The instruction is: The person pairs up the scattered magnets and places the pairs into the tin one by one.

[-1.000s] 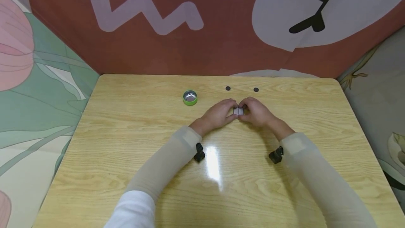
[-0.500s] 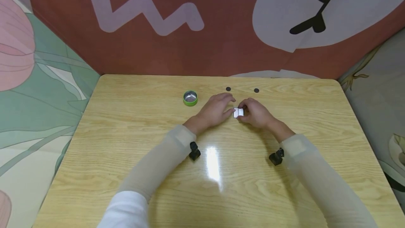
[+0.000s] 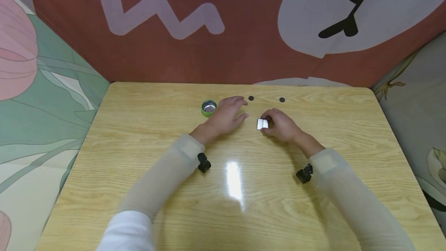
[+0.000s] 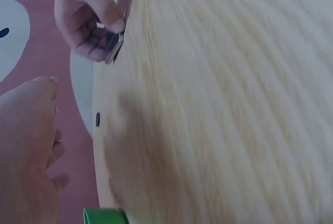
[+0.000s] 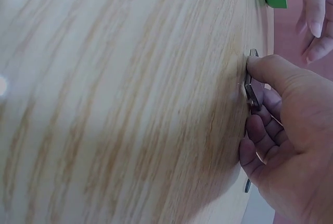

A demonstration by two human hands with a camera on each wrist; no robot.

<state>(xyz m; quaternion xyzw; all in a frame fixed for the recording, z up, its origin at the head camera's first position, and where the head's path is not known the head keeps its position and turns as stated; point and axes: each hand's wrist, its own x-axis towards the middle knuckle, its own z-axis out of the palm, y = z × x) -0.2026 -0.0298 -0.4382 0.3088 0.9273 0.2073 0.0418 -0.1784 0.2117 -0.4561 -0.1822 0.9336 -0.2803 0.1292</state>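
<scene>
In the head view, my right hand (image 3: 283,125) pinches the edge of a small, shiny two-panel piece (image 3: 260,124) with dark edges and a line down its middle. It lies low over the wooden table; its exact kind is unclear. The right wrist view shows the thumb and fingers on the thin piece (image 5: 252,95), partly hiding it. My left hand (image 3: 225,116) holds nothing, its fingers spread and relaxed. It hovers beside the round green tin (image 3: 209,113), which has a silvery inside, and covers a little of the tin's right side.
Two dark flat discs, one on the left (image 3: 251,98) and one on the right (image 3: 282,99), lie near the table's back edge. Behind rises a red-brown printed wall (image 3: 244,57). The wooden table (image 3: 271,204) spreads out in front of both hands.
My left hand has let go of the two-panel piece and moved left and back toward the green tin. The right hand stays on the piece, almost unmoved.
</scene>
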